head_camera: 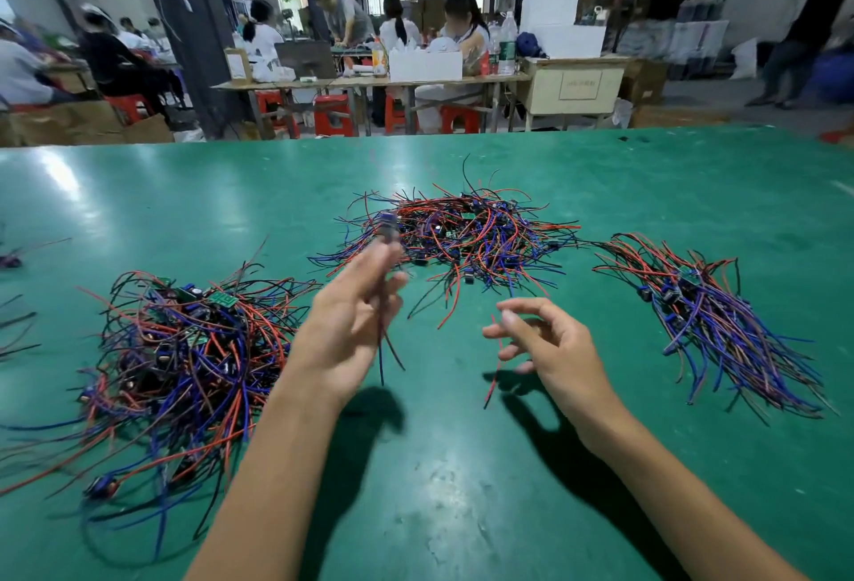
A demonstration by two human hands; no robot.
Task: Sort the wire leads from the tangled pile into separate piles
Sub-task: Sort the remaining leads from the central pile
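Note:
A tangled pile of red, blue and black wire leads [466, 236] lies in the middle of the green table [462, 465]. A big loose pile [185, 349] lies to the left. A tidier pile [721, 321] with its leads running one way lies to the right. My left hand [356, 317] is raised above the table in front of the middle pile. It pinches one wire lead [386, 234], blurred, whose dark wires hang down past the palm. My right hand [545, 340] hovers beside it with relaxed, spread fingers. A thin red wire [495, 377] hangs by its fingers; whether they hold it is unclear.
A few stray leads [14, 303] lie at the table's left edge. Beyond the far edge, several people sit at wooden benches [369, 81] with red stools, and white boxes are stacked at the back.

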